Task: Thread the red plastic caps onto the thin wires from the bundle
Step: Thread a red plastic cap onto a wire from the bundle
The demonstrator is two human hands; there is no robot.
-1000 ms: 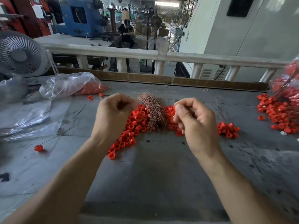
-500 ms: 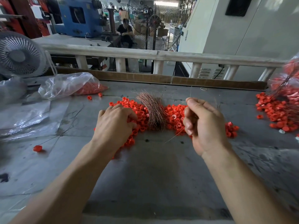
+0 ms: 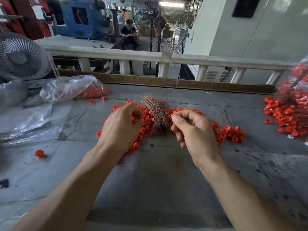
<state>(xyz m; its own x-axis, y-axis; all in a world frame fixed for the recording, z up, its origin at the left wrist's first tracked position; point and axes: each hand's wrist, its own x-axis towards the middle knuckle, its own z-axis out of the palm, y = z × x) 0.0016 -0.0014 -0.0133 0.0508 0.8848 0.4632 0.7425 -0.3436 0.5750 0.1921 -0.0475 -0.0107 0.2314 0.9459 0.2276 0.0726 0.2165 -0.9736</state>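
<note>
- Head view: since half a second ago, right hand (image 3: 195,132) has swung its thumb and forefinger onto the wire bundle (image 3: 157,115), pinching at its right flank; whether one wire is caught, I cannot tell.
- Left hand (image 3: 122,127) curls over the red caps (image 3: 230,133), fingertips seemingly pinching one.
- Step, by my judgement: picking a wire and cap; next calls for drawing one strand free and aiming its tip at the cap's hole.
- Bundle lies mid-table (image 3: 158,180), long axis running near edge to far edge, loose ends fanning toward the far edge.
</note>
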